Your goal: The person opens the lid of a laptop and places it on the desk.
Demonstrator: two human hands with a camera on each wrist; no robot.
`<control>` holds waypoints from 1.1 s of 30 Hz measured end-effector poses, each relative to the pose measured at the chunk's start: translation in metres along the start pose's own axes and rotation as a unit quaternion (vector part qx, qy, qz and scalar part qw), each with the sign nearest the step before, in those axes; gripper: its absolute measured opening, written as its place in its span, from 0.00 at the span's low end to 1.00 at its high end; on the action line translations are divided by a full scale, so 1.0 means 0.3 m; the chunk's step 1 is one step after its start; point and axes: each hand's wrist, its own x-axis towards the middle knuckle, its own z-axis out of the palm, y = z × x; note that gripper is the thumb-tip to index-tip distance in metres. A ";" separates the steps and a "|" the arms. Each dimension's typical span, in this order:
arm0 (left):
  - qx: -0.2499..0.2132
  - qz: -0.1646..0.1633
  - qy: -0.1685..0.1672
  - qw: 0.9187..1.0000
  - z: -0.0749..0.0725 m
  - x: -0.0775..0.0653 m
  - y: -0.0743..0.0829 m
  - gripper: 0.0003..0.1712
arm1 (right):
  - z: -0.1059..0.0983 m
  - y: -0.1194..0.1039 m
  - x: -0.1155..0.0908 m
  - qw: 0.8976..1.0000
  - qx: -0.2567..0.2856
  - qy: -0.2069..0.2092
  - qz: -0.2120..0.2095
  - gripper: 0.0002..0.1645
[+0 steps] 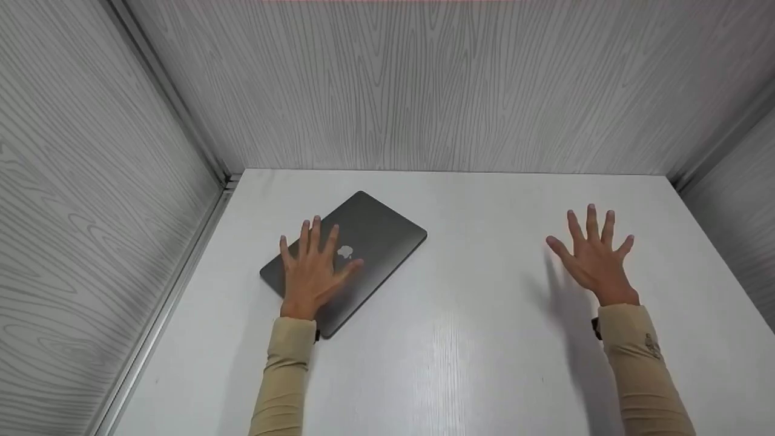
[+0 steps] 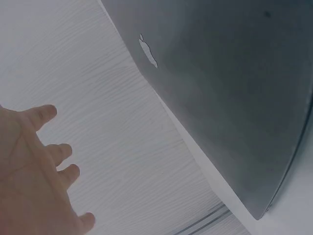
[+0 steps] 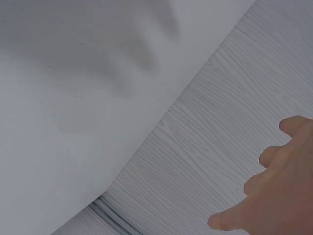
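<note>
A closed dark grey laptop (image 1: 381, 236) with a pale apple logo lies at a slant on the left half of the white table. In the head view my left hand (image 1: 310, 275) is spread over its left part, covering some of the lid. The left wrist view shows that hand (image 2: 29, 176) held up apart from the laptop (image 2: 220, 98), with nothing in it. Over the right side of the table, my right hand (image 1: 598, 263) is raised with fingers spread and casts a shadow below. In the right wrist view this hand (image 3: 279, 196) holds nothing.
The white table (image 1: 472, 290) meets a grey wood-grain panel (image 1: 387, 91) at the back. Similar panels stand at the left (image 1: 79, 181) and right (image 1: 738, 200). A metal rail (image 1: 181, 266) runs along the table's left edge.
</note>
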 end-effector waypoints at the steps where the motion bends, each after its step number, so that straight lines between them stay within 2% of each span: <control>1: 0.003 0.000 0.003 1.000 -0.001 -0.004 0.002 0.53 | 0.004 -0.006 0.006 1.000 0.003 0.012 -0.008 0.54; 4: 0.019 0.003 0.006 1.000 -0.002 -0.025 0.007 0.52 | 0.027 -0.030 0.030 0.996 0.012 0.065 -0.064 0.46; 7: 0.041 0.014 0.006 0.999 -0.002 -0.059 0.013 0.50 | 0.065 -0.059 0.061 0.984 0.022 0.111 -0.140 0.36; 9: 0.053 0.023 0.015 0.998 0.000 -0.085 0.015 0.48 | 0.092 -0.079 0.080 0.975 0.028 0.122 -0.181 0.33; 13: 0.066 0.031 0.032 0.997 0.009 -0.124 0.016 0.46 | 0.137 -0.118 0.114 0.968 0.035 0.110 -0.222 0.33; 19: 0.059 0.014 0.029 0.998 0.012 -0.164 0.016 0.44 | 0.183 -0.182 0.159 0.961 0.045 0.091 -0.256 0.34; 26: 0.049 -0.003 0.009 0.999 0.016 -0.196 0.014 0.43 | 0.225 -0.255 0.184 0.961 0.065 0.064 -0.260 0.34; 33: 0.039 -0.019 0.001 0.999 0.026 -0.220 0.020 0.44 | 0.271 -0.336 0.221 0.955 0.074 0.048 -0.282 0.33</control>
